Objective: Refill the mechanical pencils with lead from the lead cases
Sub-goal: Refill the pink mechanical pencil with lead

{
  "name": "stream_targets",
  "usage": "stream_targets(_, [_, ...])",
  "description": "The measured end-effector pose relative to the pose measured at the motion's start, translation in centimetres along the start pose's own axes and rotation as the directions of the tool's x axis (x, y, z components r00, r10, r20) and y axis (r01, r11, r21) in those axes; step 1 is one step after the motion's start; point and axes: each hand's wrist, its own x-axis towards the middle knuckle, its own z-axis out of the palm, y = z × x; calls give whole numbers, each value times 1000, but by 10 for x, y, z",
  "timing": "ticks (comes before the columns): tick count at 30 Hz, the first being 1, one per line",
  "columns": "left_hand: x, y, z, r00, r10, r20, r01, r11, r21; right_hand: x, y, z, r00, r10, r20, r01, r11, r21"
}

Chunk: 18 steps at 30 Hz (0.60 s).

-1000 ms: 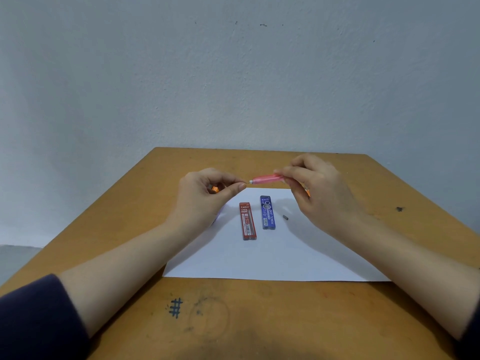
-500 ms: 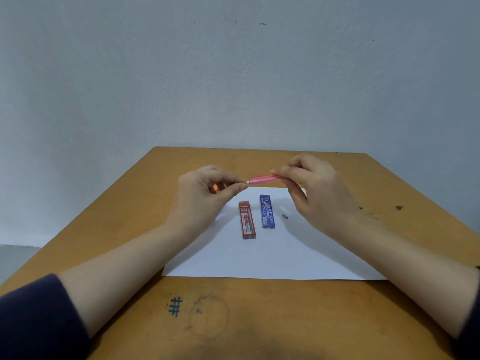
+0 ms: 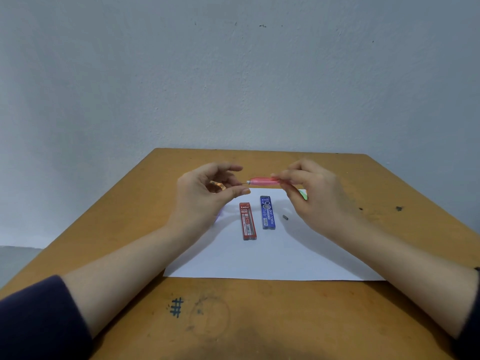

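R hand [image 3: 319, 201] holds pink pencil [image 3: 262, 181] — L hand [image 3: 205, 201] pinches lead [image 3: 243, 183].

Raised level at mid-frame: pink mechanical pencil [image 3: 262, 181], thin lead [image 3: 244, 182] poking from its left end. Just below, flat, side by side: red lead case [image 3: 248, 221], blue lead case [image 3: 267, 212].

A dark navy top is worn. The plain left sleeve [image 3: 39, 320] ends partway up the forearm at the tabletop's [image 3: 259, 320] near left corner; the right sleeve [image 3: 472, 323] is a sliver at its near right corner. The left hand [image 3: 205, 196] and right hand [image 3: 317, 198] are bare.
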Motion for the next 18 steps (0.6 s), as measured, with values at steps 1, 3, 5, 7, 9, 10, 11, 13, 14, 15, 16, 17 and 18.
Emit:
stream_targets(1, [0,0,0,1000,-1,-5,1,1000,-17,0,0,0,1000,22,7,-22,1000,13])
stream_targets(3, [0,-1,0,1000,-5,-3,5,999,-38,0,-2,0,998,65,22,-66,997,41])
stream_targets(5, [0,-1,0,1000,3,11,-2,998,-61,1,-4,-1,993,112,39,-115,991,70])
stream_targets(7, [-1,1,0,1000,5,13,-4,995,-97,2,-6,-3,983,172,72,-179,978,107])
stream_targets(9, [-2,4,1,1000,2,2,-2,990,-141,2,-8,-4,971,215,107,-230,961,155])
stream_targets(10, [-2,4,1,1000,1,-5,-2,987,-160,2,-10,-4,967,223,120,-242,954,177])
stream_targets(11, [-2,5,1,1000,-3,-10,1,984,-176,2,-12,-4,965,228,132,-251,948,198])
stream_targets(13, [-2,5,0,1000,-12,-15,9,981,-195,1,-15,-4,957,241,158,-275,928,250])
stream_targets(14, [-2,4,0,1000,-13,-14,10,980,-197,1,-16,-4,954,246,174,-287,917,276])
stream_targets(15, [-2,4,0,1000,-8,-14,5,981,-195,0,-17,-4,952,244,186,-290,911,292])
stream_targets(16, [-3,4,1,1000,0,-18,-4,981,-194,0,-18,-4,952,237,194,-288,908,303])
stream_targets(17, [-3,5,1,999,7,-31,-13,980,-201,-1,-18,-3,952,230,200,-286,903,322])
stream_targets(18, [-3,5,1,999,12,-50,-22,977,-213,-1,-19,-2,952,227,207,-289,891,351])
